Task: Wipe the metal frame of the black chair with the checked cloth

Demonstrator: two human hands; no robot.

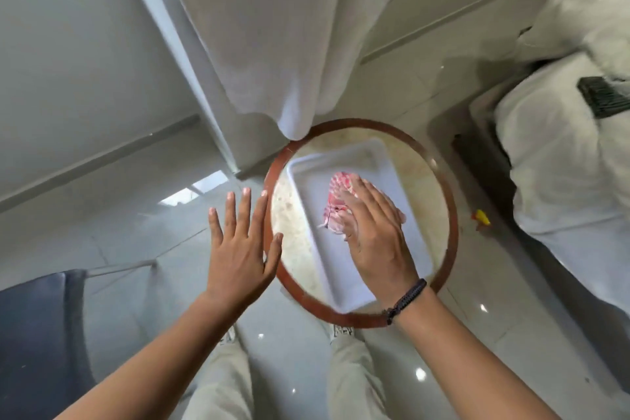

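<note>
A crumpled red-and-white checked cloth (337, 196) lies in a white plastic tray (306, 174) on a small round table (446, 215). My right hand (375, 232) rests flat on top of the cloth, fingers straight, covering its right half. My left hand (238, 242) hovers open with spread fingers just left of the table's edge, holding nothing. The dark chair seat (37, 327) shows at the lower left, with a thin metal bar of its frame (122, 268) beside it.
A white curtain (289, 44) hangs down to the table's far rim. A bed with white bedding (562, 164) stands on the right, a dark object (601, 95) on it. A small yellow item (481, 216) lies on the glossy tiled floor. My legs are below.
</note>
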